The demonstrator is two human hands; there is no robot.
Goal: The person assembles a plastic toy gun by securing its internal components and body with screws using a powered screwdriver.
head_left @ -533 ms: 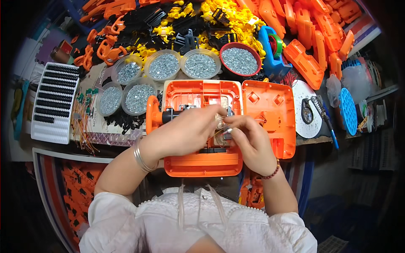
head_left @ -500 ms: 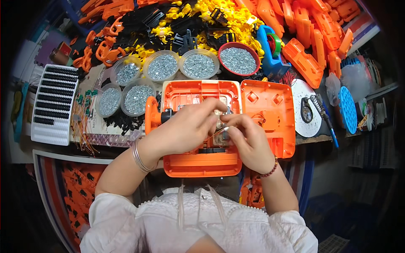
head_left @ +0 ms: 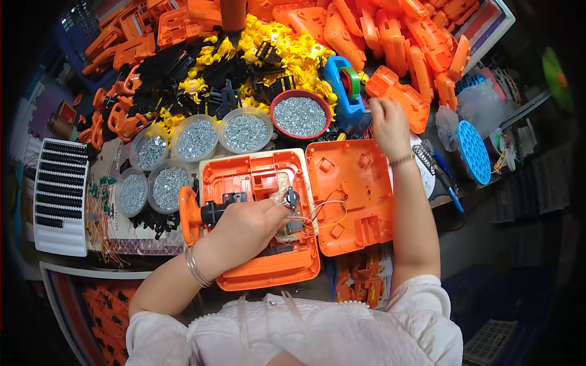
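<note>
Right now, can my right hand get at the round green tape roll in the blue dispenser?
Likely yes: your right hand is beside the blue tape dispenser, and nothing visible blocks the green tape roll, though whether your grip holds something is unclear.

The top (head_left: 329, 332) was white, with short, full sleeves (head_left: 430, 320), a row of small pearly beads (head_left: 342, 303) across its front and two pale strips (head_left: 244, 314) running down it. Several thin silver bangles (head_left: 195, 268) sat behind the bare left hand (head_left: 251, 226); behind the bare right hand (head_left: 392, 127) was a slim brownish bracelet (head_left: 401, 160), somewhat blurred.
</note>
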